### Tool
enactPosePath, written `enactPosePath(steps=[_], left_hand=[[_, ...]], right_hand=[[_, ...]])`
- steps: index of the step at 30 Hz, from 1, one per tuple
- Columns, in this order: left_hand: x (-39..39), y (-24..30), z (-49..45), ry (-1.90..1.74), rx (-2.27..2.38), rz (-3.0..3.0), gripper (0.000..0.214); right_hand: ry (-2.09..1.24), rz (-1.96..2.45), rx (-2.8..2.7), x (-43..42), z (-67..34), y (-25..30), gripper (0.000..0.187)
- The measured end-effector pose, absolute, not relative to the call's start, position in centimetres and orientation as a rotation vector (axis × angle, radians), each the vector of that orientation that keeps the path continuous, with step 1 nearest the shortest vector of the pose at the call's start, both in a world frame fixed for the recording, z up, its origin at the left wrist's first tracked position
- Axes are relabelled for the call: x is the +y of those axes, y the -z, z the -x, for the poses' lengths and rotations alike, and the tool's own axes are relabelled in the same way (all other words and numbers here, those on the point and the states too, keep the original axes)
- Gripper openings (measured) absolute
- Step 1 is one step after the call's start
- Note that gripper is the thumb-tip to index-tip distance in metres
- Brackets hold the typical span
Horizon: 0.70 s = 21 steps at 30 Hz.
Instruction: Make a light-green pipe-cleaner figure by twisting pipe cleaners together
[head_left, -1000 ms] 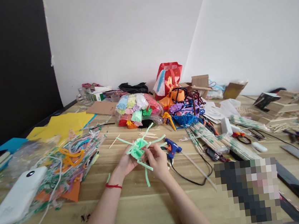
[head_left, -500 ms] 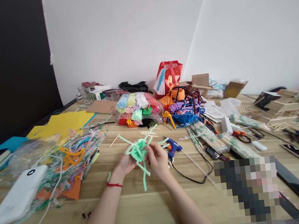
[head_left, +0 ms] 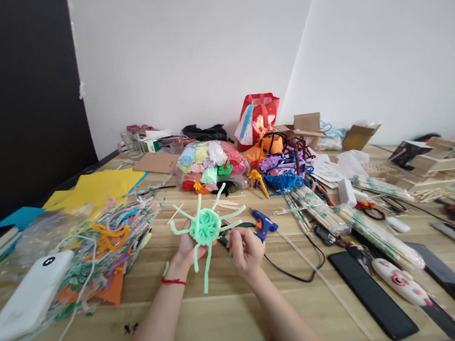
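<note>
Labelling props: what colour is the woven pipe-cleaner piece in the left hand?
Light mint green; the pipe-cleaner piece shows best in the head view.

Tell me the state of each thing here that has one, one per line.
Green pipe-cleaner weave, held up in left hand, strands splayed.
Right hand, fingers curled shut.
Glue gun, lying down, cord attached.
Black phone, flat, screen dark.
Red bag, upright, open.
Cardboard box, flaps open.

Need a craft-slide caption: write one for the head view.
Left hand holds a green pipe-cleaner rosette over a wooden table, right hand beside it, near a blue glue gun.
</note>
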<state>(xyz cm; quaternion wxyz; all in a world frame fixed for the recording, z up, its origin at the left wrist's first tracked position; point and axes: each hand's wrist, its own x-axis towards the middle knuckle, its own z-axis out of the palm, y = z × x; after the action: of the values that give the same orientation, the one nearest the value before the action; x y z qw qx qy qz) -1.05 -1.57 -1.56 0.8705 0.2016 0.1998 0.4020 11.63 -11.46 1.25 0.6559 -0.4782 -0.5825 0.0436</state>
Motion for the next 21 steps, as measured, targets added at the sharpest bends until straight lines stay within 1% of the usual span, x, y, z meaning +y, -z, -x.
enactPosePath(steps=[3, 5, 7, 10, 11, 15, 16, 21], left_hand=[[-1.6, 1.6, 1.0, -0.866, 0.442, -0.434, 0.03], [-1.7, 1.7, 0.9, -0.88, 0.447, -0.439, 0.026], [-1.9, 2.0, 0.8, -0.932, 0.437, -0.459, 0.019], [-2.2, 2.4, 0.5, -1.091, 0.428, -0.553, 0.007], [-2.3, 2.5, 0.5, -1.104, 0.424, -0.582, 0.006], [-2.2, 2.6, 0.3, -0.962, 0.415, -0.57, 0.016], [-2.1, 2.5, 0.3, -0.935, 0.412, -0.575, 0.017], [-2.1, 2.1, 0.0, -0.849, 0.415, -0.578, 0.02]], right_hand=[[0.053, 1.02, -1.464, -11.6, -11.3, -1.4, 0.013], [0.062, 0.982, -1.521, -11.4, -10.8, -1.3, 0.013], [-0.059, 0.998, -1.551, -11.1, -10.2, -1.0, 0.019], [-0.313, 1.093, -1.531, -10.3, -9.6, -0.5, 0.034], [-0.355, 1.122, -1.515, -10.1, -9.5, -0.2, 0.037], [-0.428, 1.212, -1.393, -9.2, -9.6, 0.4, 0.017], [-0.475, 1.204, -1.334, -9.1, -9.7, 0.4, 0.016], [-0.755, 1.063, -1.042, -8.8, -9.8, -0.1, 0.023]])
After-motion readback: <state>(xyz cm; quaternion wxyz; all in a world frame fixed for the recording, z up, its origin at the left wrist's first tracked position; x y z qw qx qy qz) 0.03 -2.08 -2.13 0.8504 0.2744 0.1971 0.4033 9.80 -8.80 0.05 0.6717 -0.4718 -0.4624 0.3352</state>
